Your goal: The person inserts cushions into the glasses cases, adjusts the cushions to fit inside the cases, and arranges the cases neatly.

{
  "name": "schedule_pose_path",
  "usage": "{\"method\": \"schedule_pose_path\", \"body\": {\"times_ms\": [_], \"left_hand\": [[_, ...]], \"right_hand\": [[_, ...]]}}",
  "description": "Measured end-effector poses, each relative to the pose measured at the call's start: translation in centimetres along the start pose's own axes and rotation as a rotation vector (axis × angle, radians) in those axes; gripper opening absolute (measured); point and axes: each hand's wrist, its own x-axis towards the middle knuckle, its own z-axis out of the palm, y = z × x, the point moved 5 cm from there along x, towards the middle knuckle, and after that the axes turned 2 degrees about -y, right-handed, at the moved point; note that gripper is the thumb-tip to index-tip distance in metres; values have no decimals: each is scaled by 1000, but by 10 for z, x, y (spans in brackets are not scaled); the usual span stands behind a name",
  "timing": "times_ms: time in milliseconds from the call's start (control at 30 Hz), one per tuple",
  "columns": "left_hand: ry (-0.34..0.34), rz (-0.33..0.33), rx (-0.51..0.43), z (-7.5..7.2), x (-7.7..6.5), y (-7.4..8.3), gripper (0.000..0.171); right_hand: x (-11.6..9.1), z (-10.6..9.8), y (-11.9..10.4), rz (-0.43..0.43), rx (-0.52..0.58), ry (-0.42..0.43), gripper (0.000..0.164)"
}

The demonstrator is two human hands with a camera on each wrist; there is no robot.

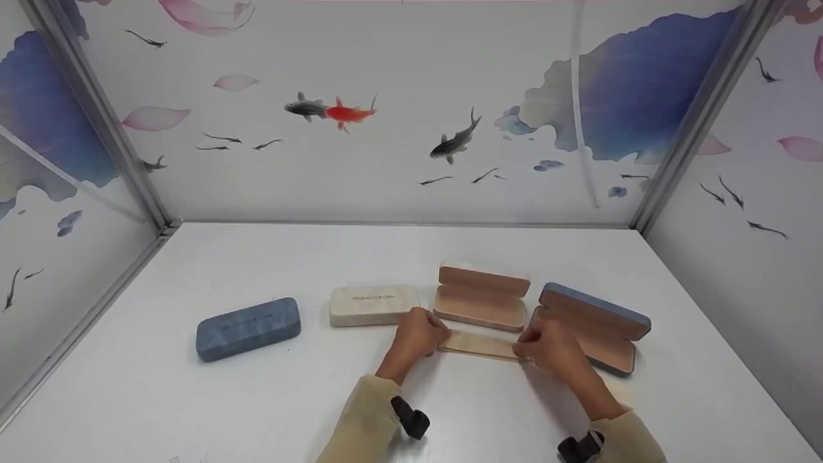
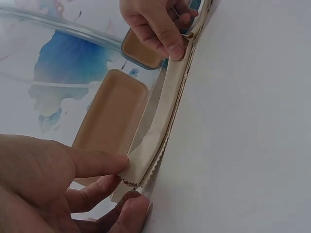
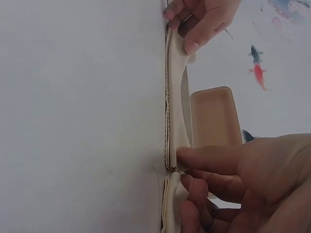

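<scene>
A beige cloth (image 1: 482, 344) with zigzag-cut edges lies folded into a long narrow strip, low over the white table. My left hand (image 1: 418, 334) pinches its left end between thumb and fingers. At the other end, my right hand (image 1: 554, 350) grips the strip, thumb and fingertips at its edge. Several layers show along the near edge of the cloth (image 2: 163, 121) in the left wrist view. More beige fabric (image 3: 174, 201) continues beyond the right fingers in the right wrist view. Just behind the strip stands an open cream glasses case (image 1: 482, 308) with a tan lining.
An open blue glasses case (image 1: 611, 350) sits behind the right hand, partly hidden by it. A closed cream case (image 1: 373, 306) stands behind the left hand, and a closed blue case (image 1: 249, 329) lies further left. Printed panels (image 1: 398, 193) wall the table (image 1: 257, 411).
</scene>
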Motion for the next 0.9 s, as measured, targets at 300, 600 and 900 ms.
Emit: {"method": "schedule_pose_path", "body": {"times_ms": [300,600,900], "left_hand": [[-72,-50,-144,-6,2,-1,10],[-76,-96,-244,-6,7,-8,18],[-32,-80,-335,-10,10,-9,25]], "right_hand": [[2,-4,3,97,202,-66,11],[12,-4,9,176,297,-40,34],[15,-1,11,188,380,-32,37]]}}
